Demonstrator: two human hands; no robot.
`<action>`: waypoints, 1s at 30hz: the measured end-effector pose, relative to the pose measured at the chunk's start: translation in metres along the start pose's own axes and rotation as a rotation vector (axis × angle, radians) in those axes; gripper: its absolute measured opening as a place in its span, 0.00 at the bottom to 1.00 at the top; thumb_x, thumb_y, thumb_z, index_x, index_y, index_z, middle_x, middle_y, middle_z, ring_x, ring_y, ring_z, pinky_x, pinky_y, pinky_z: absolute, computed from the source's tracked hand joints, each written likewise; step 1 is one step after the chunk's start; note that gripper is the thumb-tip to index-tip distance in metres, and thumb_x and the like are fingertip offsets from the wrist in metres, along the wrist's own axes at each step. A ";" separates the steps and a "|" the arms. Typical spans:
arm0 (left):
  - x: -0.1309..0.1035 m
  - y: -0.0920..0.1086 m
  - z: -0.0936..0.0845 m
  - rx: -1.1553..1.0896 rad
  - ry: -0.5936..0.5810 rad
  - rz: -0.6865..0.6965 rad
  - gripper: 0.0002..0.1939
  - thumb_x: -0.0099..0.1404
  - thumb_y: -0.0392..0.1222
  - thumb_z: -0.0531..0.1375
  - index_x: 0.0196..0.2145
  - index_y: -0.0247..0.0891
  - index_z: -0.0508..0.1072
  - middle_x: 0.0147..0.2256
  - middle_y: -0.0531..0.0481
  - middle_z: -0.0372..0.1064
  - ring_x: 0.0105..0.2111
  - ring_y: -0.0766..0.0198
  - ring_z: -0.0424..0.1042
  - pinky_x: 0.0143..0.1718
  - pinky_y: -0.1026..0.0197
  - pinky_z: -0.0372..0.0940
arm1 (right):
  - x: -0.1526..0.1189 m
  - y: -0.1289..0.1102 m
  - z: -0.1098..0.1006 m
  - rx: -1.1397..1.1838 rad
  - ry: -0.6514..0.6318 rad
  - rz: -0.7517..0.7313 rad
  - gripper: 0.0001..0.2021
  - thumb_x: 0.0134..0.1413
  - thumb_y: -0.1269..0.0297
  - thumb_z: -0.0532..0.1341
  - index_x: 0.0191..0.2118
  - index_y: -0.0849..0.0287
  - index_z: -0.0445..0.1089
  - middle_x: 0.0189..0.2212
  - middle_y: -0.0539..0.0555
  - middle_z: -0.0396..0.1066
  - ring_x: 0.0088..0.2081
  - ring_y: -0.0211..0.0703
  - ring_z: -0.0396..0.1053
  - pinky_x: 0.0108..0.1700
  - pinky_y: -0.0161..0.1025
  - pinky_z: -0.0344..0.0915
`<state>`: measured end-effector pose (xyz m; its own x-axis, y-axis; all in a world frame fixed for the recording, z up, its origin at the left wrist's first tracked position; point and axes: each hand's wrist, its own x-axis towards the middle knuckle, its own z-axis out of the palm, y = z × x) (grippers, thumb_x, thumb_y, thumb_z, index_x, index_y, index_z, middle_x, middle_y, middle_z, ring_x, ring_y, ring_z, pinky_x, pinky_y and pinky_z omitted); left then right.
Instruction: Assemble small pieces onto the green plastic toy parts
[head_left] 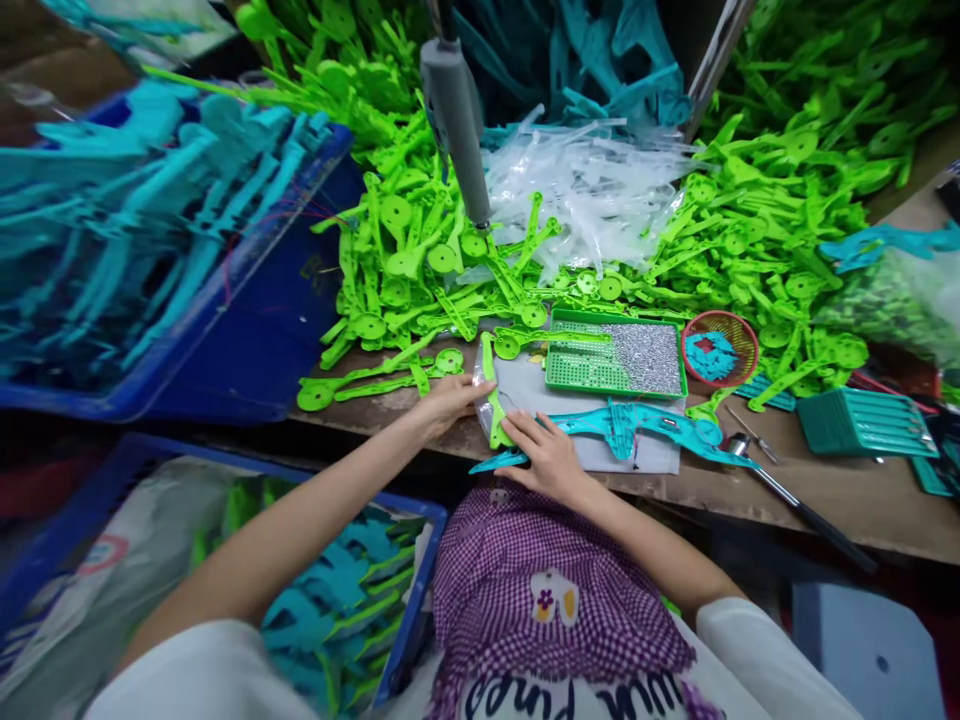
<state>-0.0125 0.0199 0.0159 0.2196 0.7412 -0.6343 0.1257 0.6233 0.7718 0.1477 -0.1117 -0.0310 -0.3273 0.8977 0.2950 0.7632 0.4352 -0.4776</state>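
My left hand is closed at the fingertips on a lime-green plastic arm, which stands nearly upright in my view with a clear plastic piece along it. Fingers of my right hand curl over the left part of a turquoise bow-shaped plastic body and touch the lower end of the green arm. That body lies across a grey-white mat on the bench. My right hand hides where the two parts meet.
A green tray of small silver screws and a red basket of turquoise pieces stand behind. Overhead hangs a grey power screwdriver. Green parts heap at the back; blue crates flank the left. A black-handled tool lies right.
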 end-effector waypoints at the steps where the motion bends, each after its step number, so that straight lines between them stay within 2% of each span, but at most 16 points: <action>1: 0.002 -0.001 0.001 0.000 0.023 -0.002 0.16 0.44 0.41 0.74 0.29 0.34 0.75 0.30 0.46 0.77 0.30 0.61 0.75 0.34 0.61 0.71 | 0.000 0.000 0.000 0.002 -0.003 -0.001 0.34 0.54 0.47 0.64 0.62 0.62 0.64 0.60 0.63 0.65 0.63 0.52 0.62 0.65 0.51 0.58; 5: 0.007 -0.005 0.002 0.004 0.073 0.001 0.15 0.42 0.41 0.74 0.26 0.36 0.74 0.27 0.48 0.76 0.28 0.61 0.74 0.31 0.61 0.70 | -0.001 -0.004 0.000 -0.003 -0.002 0.016 0.34 0.55 0.47 0.63 0.62 0.61 0.64 0.60 0.63 0.65 0.62 0.52 0.63 0.64 0.51 0.60; 12: 0.010 -0.003 -0.007 -0.029 0.021 0.014 0.15 0.46 0.42 0.73 0.30 0.37 0.75 0.27 0.50 0.75 0.28 0.63 0.74 0.32 0.62 0.70 | 0.000 -0.016 0.007 -0.030 0.001 0.052 0.34 0.54 0.47 0.63 0.63 0.58 0.62 0.61 0.62 0.65 0.63 0.53 0.61 0.64 0.51 0.61; 18: 0.025 0.001 -0.004 -0.080 0.083 0.060 0.12 0.48 0.39 0.72 0.25 0.34 0.73 0.23 0.50 0.72 0.23 0.67 0.71 0.31 0.63 0.68 | 0.000 -0.019 0.010 -0.028 0.010 0.001 0.31 0.56 0.49 0.62 0.61 0.63 0.65 0.60 0.64 0.66 0.62 0.52 0.63 0.64 0.49 0.60; 24: 0.030 0.003 -0.005 -0.045 0.107 0.077 0.11 0.48 0.40 0.71 0.24 0.35 0.72 0.21 0.51 0.71 0.22 0.66 0.69 0.29 0.63 0.66 | 0.009 -0.029 0.015 -0.036 -0.013 0.092 0.31 0.56 0.48 0.62 0.61 0.58 0.65 0.60 0.62 0.66 0.62 0.51 0.63 0.64 0.47 0.60; 27: 0.033 0.010 -0.009 -0.008 0.095 0.103 0.11 0.51 0.45 0.69 0.27 0.37 0.73 0.24 0.50 0.73 0.28 0.62 0.73 0.33 0.62 0.69 | 0.024 -0.035 0.021 -0.054 -0.024 0.145 0.31 0.57 0.49 0.62 0.61 0.60 0.64 0.61 0.61 0.65 0.64 0.50 0.61 0.65 0.47 0.58; 30: 0.027 0.014 -0.014 0.111 0.123 0.240 0.15 0.57 0.50 0.65 0.37 0.37 0.74 0.36 0.46 0.77 0.43 0.56 0.74 0.45 0.57 0.69 | 0.039 -0.041 0.022 -0.066 -0.019 0.188 0.30 0.59 0.50 0.59 0.62 0.62 0.63 0.62 0.60 0.64 0.65 0.50 0.58 0.65 0.46 0.57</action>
<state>-0.0184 0.0526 0.0087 0.1380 0.8932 -0.4279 0.1905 0.4001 0.8965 0.0917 -0.0932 -0.0181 -0.1853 0.9643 0.1893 0.8467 0.2544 -0.4673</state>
